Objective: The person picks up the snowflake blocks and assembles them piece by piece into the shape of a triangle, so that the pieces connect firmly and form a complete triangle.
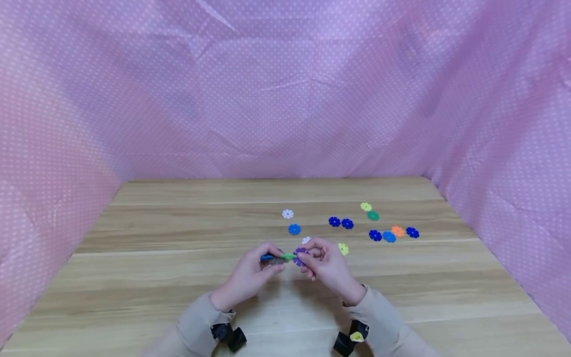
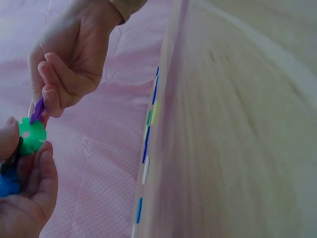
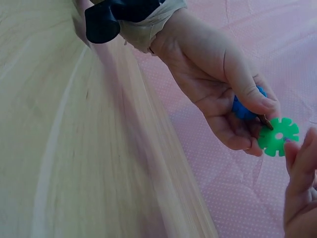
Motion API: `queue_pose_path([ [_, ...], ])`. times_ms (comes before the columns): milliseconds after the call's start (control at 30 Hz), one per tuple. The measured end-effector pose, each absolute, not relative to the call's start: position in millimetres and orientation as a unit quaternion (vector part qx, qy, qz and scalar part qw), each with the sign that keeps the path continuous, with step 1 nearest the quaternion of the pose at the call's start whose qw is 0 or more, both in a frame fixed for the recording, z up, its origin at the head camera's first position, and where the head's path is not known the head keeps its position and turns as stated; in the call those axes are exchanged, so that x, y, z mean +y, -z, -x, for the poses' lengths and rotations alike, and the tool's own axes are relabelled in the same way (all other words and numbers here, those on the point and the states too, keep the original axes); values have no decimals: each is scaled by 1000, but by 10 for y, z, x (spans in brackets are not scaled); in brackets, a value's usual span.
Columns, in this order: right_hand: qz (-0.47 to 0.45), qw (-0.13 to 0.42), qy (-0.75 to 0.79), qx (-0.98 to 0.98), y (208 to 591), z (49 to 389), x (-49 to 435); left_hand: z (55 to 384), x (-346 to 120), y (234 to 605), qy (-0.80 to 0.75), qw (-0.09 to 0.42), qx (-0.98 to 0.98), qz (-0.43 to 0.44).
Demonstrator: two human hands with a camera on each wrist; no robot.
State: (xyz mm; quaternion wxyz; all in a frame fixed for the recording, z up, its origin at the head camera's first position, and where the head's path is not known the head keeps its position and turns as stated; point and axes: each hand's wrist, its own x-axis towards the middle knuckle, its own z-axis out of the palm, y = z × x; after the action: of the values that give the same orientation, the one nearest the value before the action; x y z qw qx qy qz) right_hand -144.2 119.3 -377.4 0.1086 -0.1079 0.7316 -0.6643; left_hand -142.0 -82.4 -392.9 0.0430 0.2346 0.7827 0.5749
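Observation:
My left hand (image 1: 248,273) grips a short joined row of notched plastic discs between thumb and fingers. In the right wrist view that row shows a blue disc (image 3: 242,107), a dark brownish disc (image 3: 265,121) seen edge-on, and a bright green disc (image 3: 269,144) with a round centre hole. A purple notched disc (image 1: 300,257) is pinched between the thumb and fingers of my right hand (image 1: 333,270). It meets the edge of the green disc at an angle, its slots partly hidden by the fingertips. Both hands are close together above the wooden table.
Loose notched discs lie on the table (image 1: 134,277) beyond and right of the hands: white (image 1: 287,213), light blue (image 1: 294,229), several dark blue (image 1: 334,221), yellow (image 1: 343,249), green (image 1: 373,215) and orange (image 1: 398,231). Pink dotted cloth (image 1: 285,99) surrounds the table's back and sides.

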Motion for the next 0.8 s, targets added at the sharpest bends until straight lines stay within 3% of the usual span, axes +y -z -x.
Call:
queue_pose_path([
  [333,105,119,683,713,3804,1451,1165,1441,-858,3912,-557,15,796,-238],
  [800,109,136,676,716,3838,1540,1263,1465,-900,3869,-559,15,803,-207],
])
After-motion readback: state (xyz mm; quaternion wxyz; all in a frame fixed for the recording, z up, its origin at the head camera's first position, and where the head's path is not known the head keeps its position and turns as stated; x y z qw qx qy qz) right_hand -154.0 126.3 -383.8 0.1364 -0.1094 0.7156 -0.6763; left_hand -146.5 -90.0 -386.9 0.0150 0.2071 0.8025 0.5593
